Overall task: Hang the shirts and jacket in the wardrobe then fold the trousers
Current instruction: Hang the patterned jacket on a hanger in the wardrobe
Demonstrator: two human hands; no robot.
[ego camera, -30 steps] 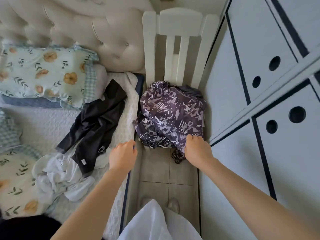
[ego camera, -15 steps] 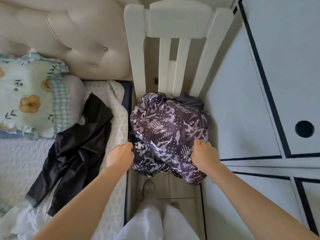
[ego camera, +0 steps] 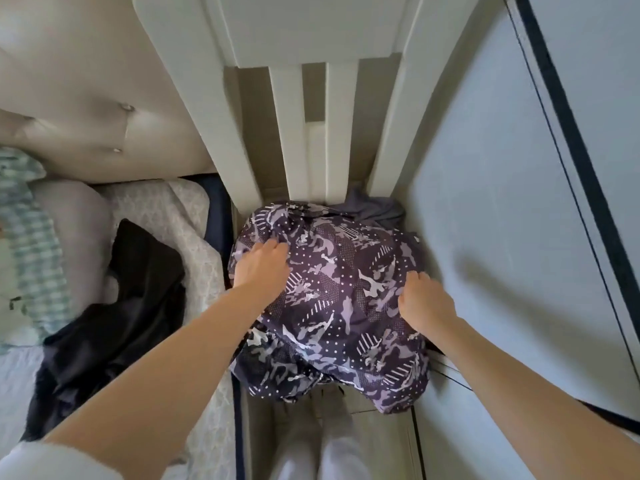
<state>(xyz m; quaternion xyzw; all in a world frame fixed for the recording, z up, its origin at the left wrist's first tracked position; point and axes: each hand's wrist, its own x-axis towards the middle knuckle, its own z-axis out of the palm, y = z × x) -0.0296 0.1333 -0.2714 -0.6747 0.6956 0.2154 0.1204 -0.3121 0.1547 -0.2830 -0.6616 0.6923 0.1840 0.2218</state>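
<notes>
**Head view: 2 hands on the heap on the chair**

The camouflage-print garment (ego camera: 339, 306) lies bunched on the seat of the white chair (ego camera: 287, 133), likely dropped there to wait for hanging. It spills over the front edge of the seat at 6 o'clock. Whether it is a shirt or the jacket cannot be told from the crumpled cloth.

The left hand (ego camera: 263, 268) sits on the heap at 10 o'clock, fingers curled down into the fabric and gripping it. The right hand (ego camera: 424, 303) is at 3 o'clock on the heap, its fingers closed on a fold near the edge. Holding at 2 well-separated places suggests the aim is to lift the garment and let it fall open, so a collar or shoulder can be found.

A grey cloth (ego camera: 374, 206) peeks out from under the heap at 1 o'clock and may lift with it.

From the chair, the pale wardrobe door (ego camera: 485, 202) stands at 3 o'clock, just beside it. At 9 o'clock a black garment (ego camera: 138, 299) lies sprawled on the bed (ego camera: 194, 237), untouched.
</notes>
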